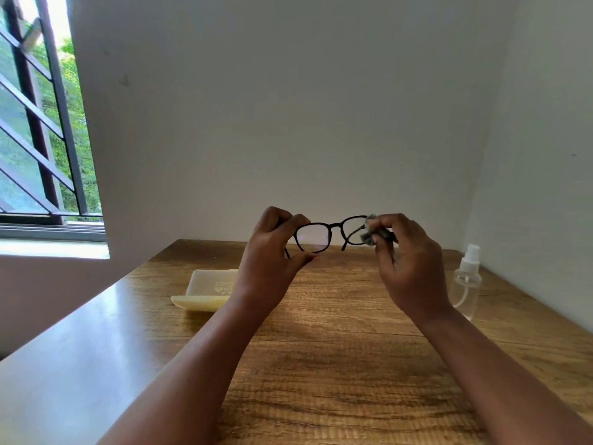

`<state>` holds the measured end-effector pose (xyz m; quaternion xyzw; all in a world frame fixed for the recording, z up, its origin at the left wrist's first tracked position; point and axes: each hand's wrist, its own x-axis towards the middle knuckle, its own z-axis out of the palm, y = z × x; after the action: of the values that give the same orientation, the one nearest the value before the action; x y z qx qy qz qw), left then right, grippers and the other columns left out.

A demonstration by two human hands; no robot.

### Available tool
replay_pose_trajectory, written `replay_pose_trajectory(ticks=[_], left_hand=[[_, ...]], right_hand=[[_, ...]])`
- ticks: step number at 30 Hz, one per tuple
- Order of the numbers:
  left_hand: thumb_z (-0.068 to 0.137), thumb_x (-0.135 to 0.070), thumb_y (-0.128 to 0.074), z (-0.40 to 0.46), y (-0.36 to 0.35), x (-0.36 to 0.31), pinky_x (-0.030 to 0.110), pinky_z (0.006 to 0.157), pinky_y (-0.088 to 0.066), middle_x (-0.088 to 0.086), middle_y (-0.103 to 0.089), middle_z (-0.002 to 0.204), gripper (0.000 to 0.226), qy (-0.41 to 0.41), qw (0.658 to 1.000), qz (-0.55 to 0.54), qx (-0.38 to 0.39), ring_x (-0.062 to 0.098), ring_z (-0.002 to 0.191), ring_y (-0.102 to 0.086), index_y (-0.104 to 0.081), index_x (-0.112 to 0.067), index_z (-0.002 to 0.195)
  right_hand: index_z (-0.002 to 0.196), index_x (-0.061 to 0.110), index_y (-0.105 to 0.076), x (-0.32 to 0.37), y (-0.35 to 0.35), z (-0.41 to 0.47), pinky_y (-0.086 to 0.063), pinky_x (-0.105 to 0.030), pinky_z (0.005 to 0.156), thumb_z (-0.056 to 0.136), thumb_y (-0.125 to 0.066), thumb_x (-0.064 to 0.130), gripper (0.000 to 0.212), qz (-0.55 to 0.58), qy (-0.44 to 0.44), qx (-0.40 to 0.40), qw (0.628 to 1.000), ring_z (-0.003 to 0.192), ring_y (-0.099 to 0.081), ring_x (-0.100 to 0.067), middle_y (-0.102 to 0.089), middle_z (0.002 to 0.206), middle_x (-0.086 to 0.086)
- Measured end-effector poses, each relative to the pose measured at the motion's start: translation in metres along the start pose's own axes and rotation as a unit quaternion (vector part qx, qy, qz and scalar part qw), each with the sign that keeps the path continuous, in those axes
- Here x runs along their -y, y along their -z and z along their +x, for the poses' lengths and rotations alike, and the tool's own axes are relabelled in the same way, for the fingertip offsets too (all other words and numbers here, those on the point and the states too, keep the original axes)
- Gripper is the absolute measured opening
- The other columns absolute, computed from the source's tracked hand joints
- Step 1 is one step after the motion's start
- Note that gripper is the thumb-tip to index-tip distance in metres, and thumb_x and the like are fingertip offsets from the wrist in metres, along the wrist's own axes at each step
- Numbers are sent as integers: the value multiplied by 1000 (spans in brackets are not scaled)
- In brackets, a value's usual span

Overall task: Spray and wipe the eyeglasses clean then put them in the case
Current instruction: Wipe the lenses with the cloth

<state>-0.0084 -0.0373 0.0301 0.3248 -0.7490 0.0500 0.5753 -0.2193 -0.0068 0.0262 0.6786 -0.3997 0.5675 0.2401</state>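
Above a grained wood table (337, 364), the left hand (272, 252) pinches thin black round-rimmed glasses (333, 227); the right hand (407, 261) pinches a crumpled grey cloth (369, 236) on one lens. Cream case (208, 284) lies open left, clear spray bottle (467, 277) right, by white walls

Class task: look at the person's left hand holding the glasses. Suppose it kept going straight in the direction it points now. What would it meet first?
The left hand, gripping the eyeglasses, points forward and slightly up. Nothing stands in that line before the plain wall, though depth is unclear.
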Motion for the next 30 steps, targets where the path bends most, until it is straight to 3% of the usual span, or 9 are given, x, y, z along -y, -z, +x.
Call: replay_pose_trajectory(ticks=[7, 13, 16, 20, 25, 30], left_hand=[[60, -16, -90, 0, -2, 0, 27, 74, -49, -1, -51, 99, 53, -6, 1000, -5, 6, 15, 90, -54, -69, -13, 109], [61, -14, -89, 0, 0, 0, 25, 75, -48, -2, -50, 99, 53, -6, 1000, -9, 5, 15, 90, -53, -69, -13, 110], [62, -13, -89, -1, 0, 0, 22, 74, -46, -2, -50, 99, 53, -6, 1000, -13, 4, 13, 89, -53, -69, -12, 111], [61, -13, -89, -2, -2, 0, 18, 73, -44, -2, -50, 99, 53, -10, 1000, -8, 10, 12, 88, -52, -69, -13, 111], [62, -14, -89, -2, -1, -2, 27, 70, -49, -4, -49, 99, 53, -15, 1000, 0, 19, 16, 86, -54, -69, -14, 111], [61, -11, -89, -2, 0, -3, 36, 72, -53, -4, -49, 99, 53, -13, 1000, -3, 20, 19, 86, -55, -69, -14, 110]], right_hand=[[106, 7, -63, 17, -11, -3, -54, -30, 81, 89, -61, -5, 21, 2, 91, 86, 992, 102, -63, -17, -64, 111, -2], [102, 6, -65, 1, -3, 1, -50, -26, 81, 87, -63, -7, 20, -27, 19, 4, 999, 94, -63, -19, -69, 98, -2], [102, 5, -65, -4, 0, -2, -53, -30, 79, 87, -64, -7, 19, -35, 16, 13, 999, 93, -65, -21, -69, 98, -4], [104, 6, -65, 7, -7, -6, -48, -22, 85, 88, -63, -4, 19, -25, 63, 52, 996, 96, -62, -18, -68, 100, -4], [102, 7, -65, 11, -14, -3, -50, -27, 80, 89, -63, -5, 18, 11, 32, 35, 999, 95, -63, -18, -68, 98, -1], [100, 10, -67, -5, -6, -1, -49, -30, 75, 84, -67, -3, 20, -40, -18, -17, 999, 95, -57, -17, -68, 95, 3]])
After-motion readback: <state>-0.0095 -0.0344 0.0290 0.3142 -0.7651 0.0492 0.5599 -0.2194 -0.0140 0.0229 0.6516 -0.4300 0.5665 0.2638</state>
